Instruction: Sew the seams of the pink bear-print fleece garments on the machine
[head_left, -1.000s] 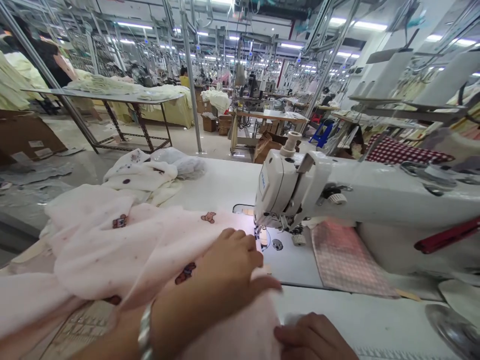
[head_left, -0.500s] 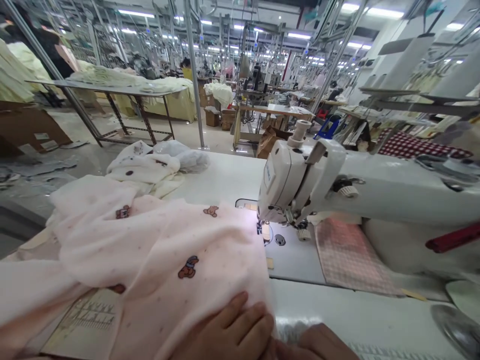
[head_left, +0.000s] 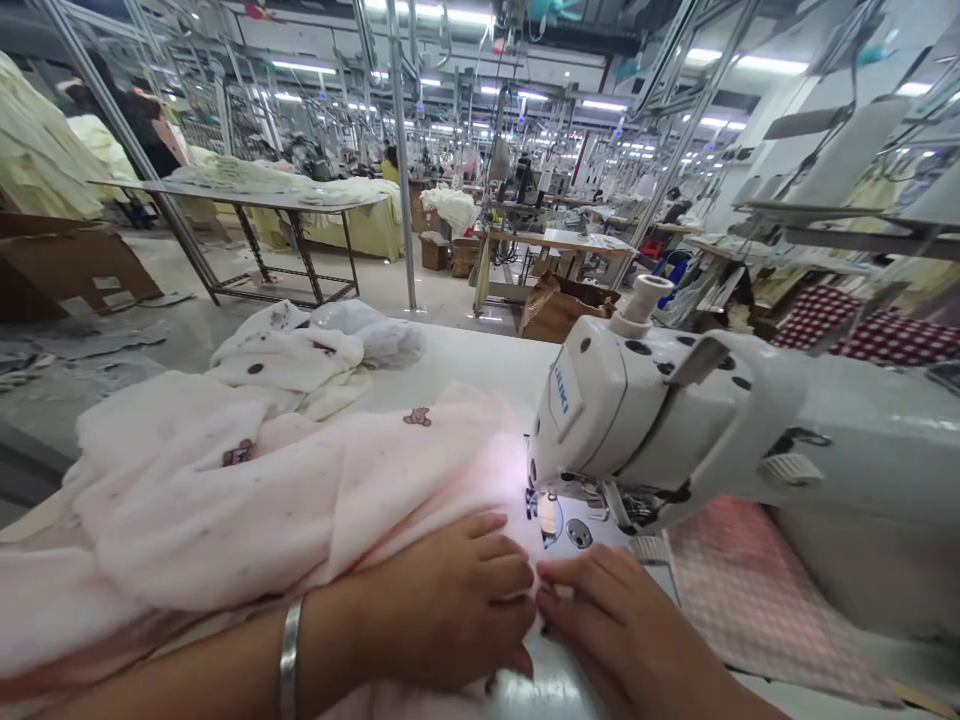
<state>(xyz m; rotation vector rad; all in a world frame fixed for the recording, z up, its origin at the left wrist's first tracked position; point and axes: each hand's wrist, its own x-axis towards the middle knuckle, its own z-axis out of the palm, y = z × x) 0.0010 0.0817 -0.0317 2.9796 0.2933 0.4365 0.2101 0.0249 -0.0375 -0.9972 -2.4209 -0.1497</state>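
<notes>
Pale pink fabric (head_left: pixel 225 520) with small bear prints spreads over the left of the sewing table. Its right edge runs under the presser foot (head_left: pixel 532 502) of a white sewing machine (head_left: pixel 600 410), whose lamp lights that spot. My left hand (head_left: pixel 465 600), with a silver bangle (head_left: pixel 289 660) at the wrist, lies on the fabric, fingers curled around its edge. Close beside it, just in front of the presser foot, my right hand (head_left: pixel 626 615) pinches the same edge between thumb and forefinger. The fabric between my fingers is mostly hidden.
Behind the pink fabric lie a white printed cloth (head_left: pixel 285 345) and a clear plastic bag (head_left: pixel 379 335). Pink checked cloth (head_left: pixel 750 590) sits under the machine arm. Beyond the table stand a cardboard box (head_left: pixel 562 308) and a metal-legged table (head_left: pixel 247 190) piled with cream fabric.
Both hands have moved up from the bottom edge toward the presser foot, along the fabric's edge. The view has shifted, and the machine appears lower and larger.
</notes>
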